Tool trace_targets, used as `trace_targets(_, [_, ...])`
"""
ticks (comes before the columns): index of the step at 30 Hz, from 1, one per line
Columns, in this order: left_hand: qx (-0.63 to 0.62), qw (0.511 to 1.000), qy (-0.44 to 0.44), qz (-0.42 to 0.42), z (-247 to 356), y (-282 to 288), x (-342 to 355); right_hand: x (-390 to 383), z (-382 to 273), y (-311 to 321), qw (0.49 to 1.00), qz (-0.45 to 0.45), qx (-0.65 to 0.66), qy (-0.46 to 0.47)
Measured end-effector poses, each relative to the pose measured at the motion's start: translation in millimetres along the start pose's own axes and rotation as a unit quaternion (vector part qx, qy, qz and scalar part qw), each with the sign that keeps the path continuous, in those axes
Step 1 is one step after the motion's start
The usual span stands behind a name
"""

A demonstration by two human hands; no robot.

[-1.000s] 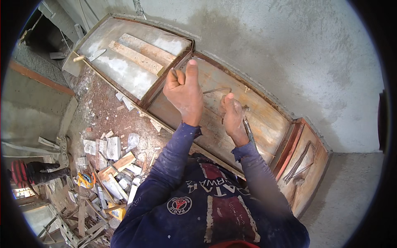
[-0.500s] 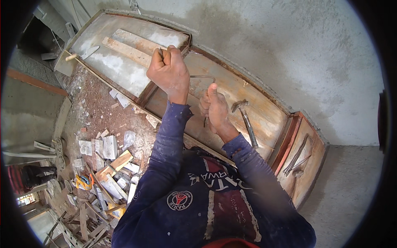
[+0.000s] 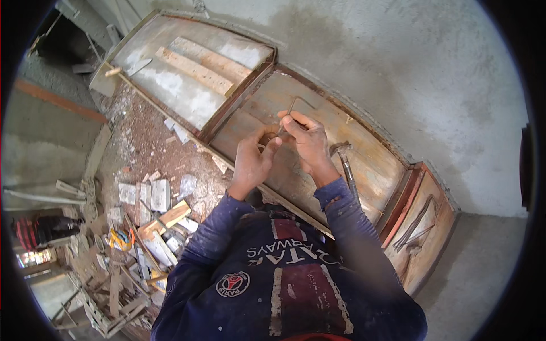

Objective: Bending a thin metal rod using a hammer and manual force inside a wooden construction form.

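Metal rod point(image 3: 293, 103), bent at the top, just above mid-frame; likely light, stiff, best held along its straight length. Right hand point(image 3: 309, 145) pinches it below the bend, left hand point(image 3: 254, 162) grasps it lower down. Hammer point(image 3: 347, 169) right of centre; planks point(image 3: 194, 71), upper left.

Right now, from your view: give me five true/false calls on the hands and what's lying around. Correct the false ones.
1. The left hand and right hand both have fingers on a thin, bent metal rod. True.
2. The rod is straight from end to end. False: it has a sharp bend beyond the right hand.
3. A metal hammer with a dark handle lies on the rust-stained panel. True.
4. Two pale, flat boards lie on the grey, white-smeared panel. True.
5. The pointed metal trowel with a wooden handle lies between those boards. False: it rests at the grey panel's edge, apart from them.
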State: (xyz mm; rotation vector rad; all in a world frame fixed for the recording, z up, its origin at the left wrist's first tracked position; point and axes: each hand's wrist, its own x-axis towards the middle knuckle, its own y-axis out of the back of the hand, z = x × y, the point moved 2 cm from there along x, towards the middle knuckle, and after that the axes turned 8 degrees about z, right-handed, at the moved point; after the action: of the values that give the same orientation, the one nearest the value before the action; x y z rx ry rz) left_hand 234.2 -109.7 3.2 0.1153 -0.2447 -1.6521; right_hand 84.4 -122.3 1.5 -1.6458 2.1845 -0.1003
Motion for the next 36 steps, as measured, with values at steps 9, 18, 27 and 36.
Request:
trace_targets(9, [0.258, 0.942, -0.208, -0.05, -36.4, 90.0, 52.4, 9.2, 20.9, 4.5, 0.893, 0.081, -0.365, 0.249])
trace_targets(18, [0.207, 0.91, -0.278, -0.228, -105.7, 173.6, 154.6, 81.7, 159.1, -64.4, 0.812, -0.188, -0.519, 0.191])
trace_targets(27, [0.237, 0.896, -0.245, -0.284, -161.3, 212.3, 192.2, 116.5, 231.4, -109.6, 0.756, -0.151, -0.615, 0.164])
trace_targets(36, [0.257, 0.885, -0.318, -0.221, -179.6, 223.6, 194.0, 115.9, 232.3, -122.1, 0.764, -0.143, -0.616, 0.127])
